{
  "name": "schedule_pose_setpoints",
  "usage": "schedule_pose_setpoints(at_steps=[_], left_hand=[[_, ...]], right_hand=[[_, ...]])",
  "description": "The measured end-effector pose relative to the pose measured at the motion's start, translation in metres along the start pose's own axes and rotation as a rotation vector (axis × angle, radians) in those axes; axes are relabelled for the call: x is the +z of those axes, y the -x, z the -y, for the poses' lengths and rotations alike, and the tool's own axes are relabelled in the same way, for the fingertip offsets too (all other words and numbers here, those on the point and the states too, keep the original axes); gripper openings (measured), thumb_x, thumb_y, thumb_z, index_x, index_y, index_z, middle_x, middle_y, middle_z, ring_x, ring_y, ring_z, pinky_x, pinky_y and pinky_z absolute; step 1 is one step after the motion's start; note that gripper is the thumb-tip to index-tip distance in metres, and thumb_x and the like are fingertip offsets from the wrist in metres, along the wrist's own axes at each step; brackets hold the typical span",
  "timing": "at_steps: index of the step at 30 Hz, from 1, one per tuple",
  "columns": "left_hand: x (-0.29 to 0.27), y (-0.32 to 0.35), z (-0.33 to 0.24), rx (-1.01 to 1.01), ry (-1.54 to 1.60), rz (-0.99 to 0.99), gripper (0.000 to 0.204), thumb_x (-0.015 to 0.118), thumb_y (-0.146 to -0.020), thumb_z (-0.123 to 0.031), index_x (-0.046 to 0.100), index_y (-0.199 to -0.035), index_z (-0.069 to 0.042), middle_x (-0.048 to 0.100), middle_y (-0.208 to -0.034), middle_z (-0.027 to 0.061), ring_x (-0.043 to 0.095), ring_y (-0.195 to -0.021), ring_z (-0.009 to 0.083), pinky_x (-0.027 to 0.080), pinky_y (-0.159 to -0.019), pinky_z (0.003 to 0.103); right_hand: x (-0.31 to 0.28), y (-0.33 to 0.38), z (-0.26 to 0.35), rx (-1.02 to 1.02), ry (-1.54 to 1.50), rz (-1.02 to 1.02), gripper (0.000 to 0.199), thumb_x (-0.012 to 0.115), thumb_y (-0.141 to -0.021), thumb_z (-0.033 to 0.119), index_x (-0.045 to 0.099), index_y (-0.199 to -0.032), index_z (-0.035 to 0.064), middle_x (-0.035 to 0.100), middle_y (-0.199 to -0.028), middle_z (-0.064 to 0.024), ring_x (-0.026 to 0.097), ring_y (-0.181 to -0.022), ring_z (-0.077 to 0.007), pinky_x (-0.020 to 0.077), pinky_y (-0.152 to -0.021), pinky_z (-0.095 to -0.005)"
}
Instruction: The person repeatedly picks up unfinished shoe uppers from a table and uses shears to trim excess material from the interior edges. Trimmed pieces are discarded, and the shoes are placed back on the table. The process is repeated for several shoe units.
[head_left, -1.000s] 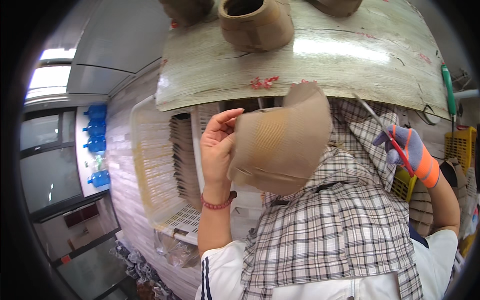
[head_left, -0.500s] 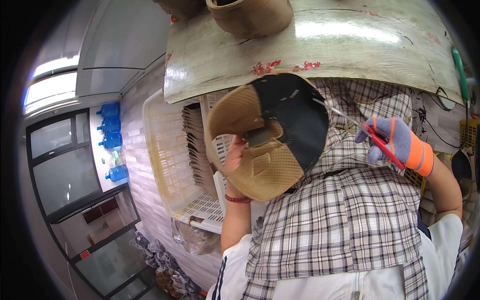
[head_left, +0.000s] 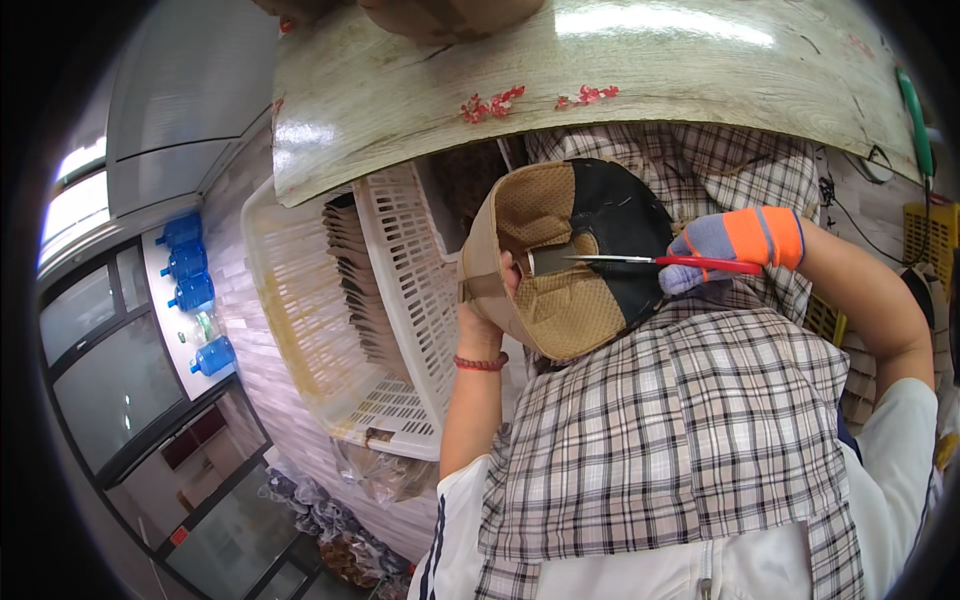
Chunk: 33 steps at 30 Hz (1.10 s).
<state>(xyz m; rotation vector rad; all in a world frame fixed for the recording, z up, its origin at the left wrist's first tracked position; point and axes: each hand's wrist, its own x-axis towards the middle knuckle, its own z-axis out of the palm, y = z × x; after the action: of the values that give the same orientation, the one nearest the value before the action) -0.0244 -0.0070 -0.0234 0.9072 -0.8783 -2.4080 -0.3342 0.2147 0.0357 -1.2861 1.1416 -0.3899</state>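
A cup-shaped tan and black fabric piece (head_left: 580, 325), looking like a cap, is held in front of my plaid apron with its hollow side facing me. My bare left hand (head_left: 485, 322) grips its left side, a finger showing inside near a dark band. My right hand (head_left: 700, 255), in a grey and orange glove, is closed round red-handled scissors (head_left: 722, 265). Their thin blades point left across the hollow, the tips close to the band. Whether the blades are apart or cutting anything, I cannot tell.
A wood-pattern table (head_left: 400, 130) stands ahead, with a tan rounded piece (head_left: 450, 15) at its far edge. Left of me, a white plastic basket (head_left: 290, 330) holds a stack of tan pieces (head_left: 365, 290). Blue water bottles (head_left: 190, 275) stand farther left; a yellow crate (head_left: 930, 245) is at right.
My right hand has moved left, bringing the scissors from beside the fabric piece to its hollow. The piece has tilted and turned in my left hand. My view has shifted slightly.
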Motion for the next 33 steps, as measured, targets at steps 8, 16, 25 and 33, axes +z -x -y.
schedule_pose_setpoints(at_steps=[8,16,25,33], left_hand=[[-0.005,0.000,-0.014,-0.229,-0.117,0.024,0.026,0.061,-0.095,-0.016,0.060,-0.116,0.000,0.066,-0.095,0.0094,0.062,-0.081,0.0188,0.054,-0.066,0.027],[0.010,0.016,-0.037,-0.580,-0.290,-0.045,0.028,0.081,-0.070,0.008,0.070,-0.096,0.002,0.069,-0.094,0.0082,0.069,-0.086,0.0179,0.058,-0.074,0.028],[0.015,0.022,-0.035,-0.512,-0.237,-0.078,0.035,0.082,-0.070,0.009,0.072,-0.103,0.002,0.070,-0.101,0.0101,0.068,-0.091,0.0203,0.058,-0.082,0.031],[0.016,0.024,-0.036,-0.508,-0.236,-0.063,0.035,0.081,-0.070,0.009,0.072,-0.103,0.001,0.070,-0.105,0.0096,0.067,-0.097,0.0189,0.058,-0.084,0.030]], right_hand=[[-0.020,-0.009,0.079,0.495,0.279,0.004,0.066,0.063,-0.083,0.067,0.072,-0.094,0.0024,0.069,-0.073,-0.0138,0.068,-0.069,-0.0299,0.0524,-0.064,-0.0410],[-0.013,-0.016,0.095,0.580,0.494,-0.015,0.097,0.062,-0.064,0.088,0.069,-0.104,0.0005,0.070,-0.077,-0.0172,0.070,-0.075,-0.0371,0.0553,-0.066,-0.0414],[-0.001,-0.022,0.086,0.244,0.733,-0.390,0.041,0.071,-0.080,0.045,0.071,-0.093,0.0055,0.072,-0.081,-0.0101,0.072,-0.074,-0.0275,0.0555,-0.063,-0.0367],[-0.012,-0.036,0.089,0.281,0.852,-0.255,0.036,0.070,-0.083,0.042,0.072,-0.095,0.0080,0.072,-0.079,-0.0077,0.072,-0.074,-0.0228,0.0549,-0.061,-0.0344]])
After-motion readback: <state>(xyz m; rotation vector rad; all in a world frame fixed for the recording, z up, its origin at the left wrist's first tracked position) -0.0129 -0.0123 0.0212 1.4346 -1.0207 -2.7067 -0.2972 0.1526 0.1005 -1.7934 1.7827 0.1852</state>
